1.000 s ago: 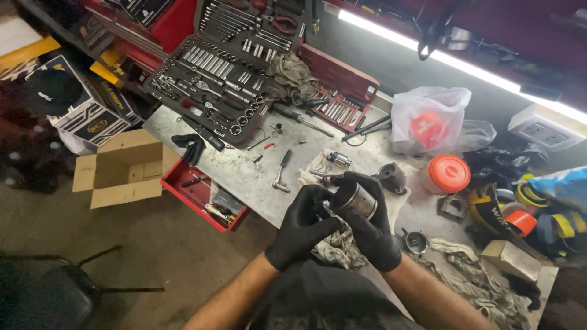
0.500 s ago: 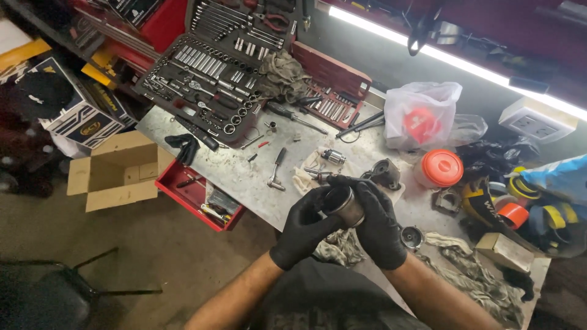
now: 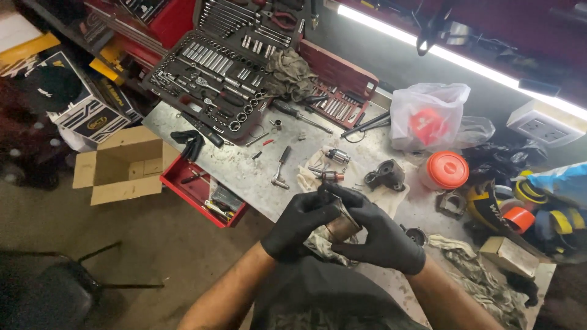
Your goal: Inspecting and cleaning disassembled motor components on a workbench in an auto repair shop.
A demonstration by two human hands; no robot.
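Keep the short dull-metal cylindrical housing (image 3: 342, 225) cupped between both black-gloved hands, above the near edge of the grey metal workbench (image 3: 244, 162) and close to the body. Support from below with the left hand (image 3: 301, 225), fingers curled and pressed against the left side of the cylinder. Close the right hand (image 3: 380, 237) over the right side, fingers wrapped round the far wall and thumb across the front (fingertips partly hidden behind the part, so exact contact points cannot be told).

Hold the soiled patterned rag (image 3: 321, 244) bunched under the housing, trapped against it by the left palm. For good control, grip with even pressure from both sides and keep the open end tilted toward the view; judged likely to slip if squeezed on a greasy rim only.

Position relative to the fingers: housing between the two palms, touching both, with its rim showing in the gap between left fingers and right thumb.

Nearby on the bench: small ratchet handle (image 3: 280, 168), dark cast bracket (image 3: 386, 175) on a pale cloth (image 3: 318, 177), orange-lidded round tub (image 3: 445, 170), open socket set case (image 3: 214, 67) at the far end.
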